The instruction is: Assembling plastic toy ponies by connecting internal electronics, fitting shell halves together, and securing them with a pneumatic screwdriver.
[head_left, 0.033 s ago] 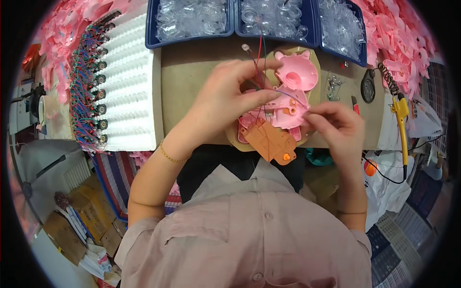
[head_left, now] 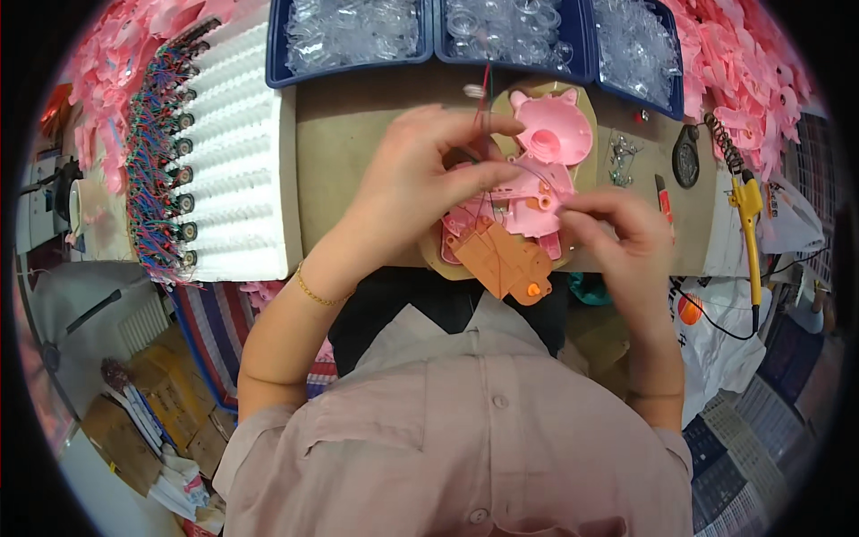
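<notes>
A pink plastic toy shell (head_left: 537, 192), shaped like a small animal with ears, lies open-side-up near the middle of a brown table (head_left: 358, 143), resting on a tan cardboard pad (head_left: 591, 107). An orange plastic gearbox piece (head_left: 506, 262) sits against its near edge, overhanging the table toward the person. Thin red and dark wires (head_left: 486, 85) rise from the shell toward the far side.

The left hand (head_left: 420, 179) arches over the shell, its fingers (head_left: 488, 170) closed in a pinch on the wires just above the pink part. The right hand (head_left: 617, 237) comes in from the right, fingers (head_left: 582, 201) pinched tight on something very small at the shell's edge; what it grips is too small to tell.

Further out: three blue trays (head_left: 586, 54) of clear plastic parts line the far edge; a white foam rack (head_left: 233, 152) holding small motors with coloured leads stands to the left; heaps of pink shells (head_left: 743, 63) fill both far corners. A yellow-handled soldering iron (head_left: 747, 224) lies to the right, with loose screws (head_left: 622, 157) beside the pad.

Likely risks: tugging the thin wires could snap a joint, and the overhanging orange piece could slide off the table if the shell is nudged
</notes>
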A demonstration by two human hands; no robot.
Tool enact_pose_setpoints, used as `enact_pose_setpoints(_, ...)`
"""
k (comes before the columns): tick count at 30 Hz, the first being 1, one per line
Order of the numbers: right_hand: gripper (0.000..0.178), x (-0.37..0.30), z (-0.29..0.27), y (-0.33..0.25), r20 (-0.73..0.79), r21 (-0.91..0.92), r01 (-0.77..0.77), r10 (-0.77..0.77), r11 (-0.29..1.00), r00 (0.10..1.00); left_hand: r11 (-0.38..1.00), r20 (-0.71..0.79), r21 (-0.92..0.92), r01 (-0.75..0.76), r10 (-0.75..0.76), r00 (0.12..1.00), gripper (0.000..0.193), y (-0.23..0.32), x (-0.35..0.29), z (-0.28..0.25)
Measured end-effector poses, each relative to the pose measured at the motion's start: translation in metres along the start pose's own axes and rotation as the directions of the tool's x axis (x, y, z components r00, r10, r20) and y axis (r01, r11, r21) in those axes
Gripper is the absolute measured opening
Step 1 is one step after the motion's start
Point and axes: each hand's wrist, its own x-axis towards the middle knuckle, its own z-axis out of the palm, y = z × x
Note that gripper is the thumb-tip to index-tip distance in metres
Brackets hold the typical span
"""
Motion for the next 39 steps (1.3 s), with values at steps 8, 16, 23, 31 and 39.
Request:
enact_pose_setpoints(8, 0.010, 0.030, 0.037, 0.016, 0.175, -0.469, 0.400, -0.361, 0.788, 0.916, 0.842, -0.270, 0.492, -0.221, 0.389, 0.881, 0.014, -0.015, 0.000, 0.021)
enact_pose_setpoints(16, 0.014, 0.030, 0.035, 0.014, 0.218, -0.549, 0.492, -0.453, 0.675, 0.865, 0.914, -0.226, 0.380, -0.141, 0.240, 0.944, 0.011, -0.020, -0.006, 0.019)
enact_pose_setpoints(23, 0.012, 0.032, 0.029, 0.026, 0.163, -0.430, 0.469, -0.444, 0.771, 0.881, 0.905, -0.243, 0.397, -0.152, 0.264, 0.933, 0.011, -0.018, -0.005, 0.020)
enact_pose_setpoints(31, 0.010, 0.036, 0.034, 0.015, 0.191, -0.472, 0.406, -0.359, 0.783, 0.914, 0.903, -0.225, 0.404, -0.145, 0.251, 0.941, 0.015, -0.017, -0.007, 0.017)
enact_pose_setpoints(39, 0.013, 0.030, 0.033, 0.013, 0.175, -0.531, 0.399, -0.364, 0.747, 0.915, 0.972, -0.306, 0.208, -0.111, 0.172, 0.936, 0.013, -0.012, -0.005, 0.022)
